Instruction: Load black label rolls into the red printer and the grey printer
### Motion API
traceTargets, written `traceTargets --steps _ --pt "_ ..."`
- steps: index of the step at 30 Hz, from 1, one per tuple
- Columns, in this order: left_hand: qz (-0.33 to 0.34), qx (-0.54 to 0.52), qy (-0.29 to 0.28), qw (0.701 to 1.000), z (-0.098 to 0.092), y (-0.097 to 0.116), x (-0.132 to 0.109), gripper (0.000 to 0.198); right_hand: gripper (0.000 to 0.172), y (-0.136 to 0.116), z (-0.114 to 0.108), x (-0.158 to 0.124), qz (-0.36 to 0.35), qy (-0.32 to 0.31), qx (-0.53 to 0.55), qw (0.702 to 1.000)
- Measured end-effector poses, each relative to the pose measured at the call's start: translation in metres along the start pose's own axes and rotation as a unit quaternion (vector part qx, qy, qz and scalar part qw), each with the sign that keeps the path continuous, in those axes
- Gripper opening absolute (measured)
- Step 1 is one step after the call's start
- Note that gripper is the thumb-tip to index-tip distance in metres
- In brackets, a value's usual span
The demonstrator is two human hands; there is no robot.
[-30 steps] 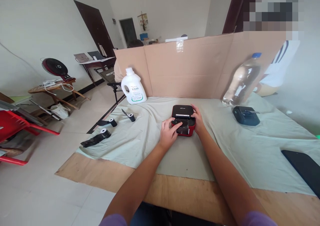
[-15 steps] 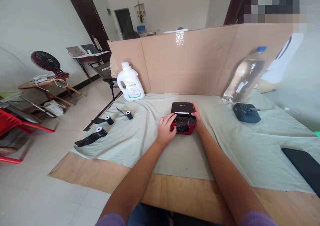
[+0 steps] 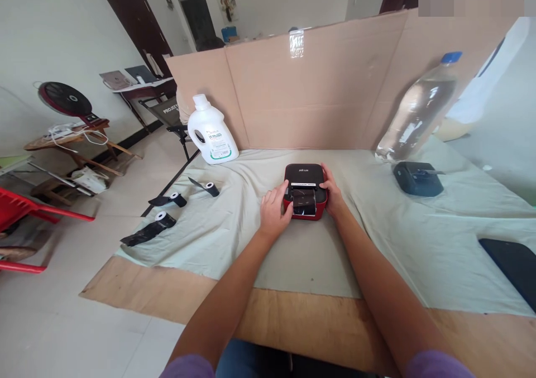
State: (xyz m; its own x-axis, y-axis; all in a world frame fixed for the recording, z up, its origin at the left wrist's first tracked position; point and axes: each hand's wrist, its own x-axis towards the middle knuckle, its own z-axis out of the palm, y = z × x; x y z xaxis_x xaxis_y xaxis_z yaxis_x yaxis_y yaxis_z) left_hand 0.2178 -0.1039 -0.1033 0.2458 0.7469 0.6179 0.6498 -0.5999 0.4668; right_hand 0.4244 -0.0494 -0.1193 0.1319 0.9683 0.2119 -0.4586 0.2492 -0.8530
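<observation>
A small red and black printer [image 3: 304, 171] sits on the pale green cloth in front of me, with a dark strip [image 3: 304, 201] across its lower front part. My left hand [image 3: 275, 209] holds the printer's left side, fingertips at its edge and thumb near the front corner. Around the right side is my right hand [image 3: 331, 190], its thumb on the top edge and its fingers along the side. Both hands are closed on the printer.
Three black paper rolls, one of them a roll [image 3: 212, 189], lie to the left. A white jug [image 3: 213, 132] and a clear bottle [image 3: 422, 110] stand before a cardboard screen [image 3: 305, 99]. At the right are a dark device [image 3: 416, 180] and a phone [image 3: 511, 266].
The view has shifted slightly. My left fingers have slid back a little from the printer's front part, and the dark strip now lies flatter and shows more fully.
</observation>
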Motion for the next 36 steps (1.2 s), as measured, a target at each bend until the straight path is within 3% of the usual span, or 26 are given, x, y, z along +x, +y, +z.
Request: traceTargets --steps 10,17,28,31,33,36 --pt "0.004 -0.035 0.036 0.999 0.004 -0.006 -0.002 0.048 0.056 -0.001 0.005 -0.010 -0.023 -0.033 0.001 0.999" --pt "0.021 -0.066 0.016 0.997 -0.001 -0.007 -0.002 0.048 0.046 -0.006 0.007 -0.013 -0.015 -0.028 0.002 1.000" --pt "-0.001 -0.090 -0.006 0.996 0.001 -0.005 0.004 0.046 0.053 -0.009 0.007 -0.009 -0.016 -0.021 -0.033 0.999" --pt "-0.017 -0.073 -0.014 0.997 -0.010 -0.009 0.008 0.044 0.053 -0.010 0.009 -0.010 -0.018 -0.016 -0.042 0.999" --pt "-0.035 -0.040 0.000 0.999 -0.027 -0.023 0.012 0.040 0.054 -0.011 0.009 -0.010 -0.019 -0.014 -0.044 0.999" --pt "-0.158 0.067 0.071 0.983 -0.064 -0.065 0.022 0.045 0.055 -0.010 0.008 -0.010 -0.021 -0.019 -0.032 0.999"
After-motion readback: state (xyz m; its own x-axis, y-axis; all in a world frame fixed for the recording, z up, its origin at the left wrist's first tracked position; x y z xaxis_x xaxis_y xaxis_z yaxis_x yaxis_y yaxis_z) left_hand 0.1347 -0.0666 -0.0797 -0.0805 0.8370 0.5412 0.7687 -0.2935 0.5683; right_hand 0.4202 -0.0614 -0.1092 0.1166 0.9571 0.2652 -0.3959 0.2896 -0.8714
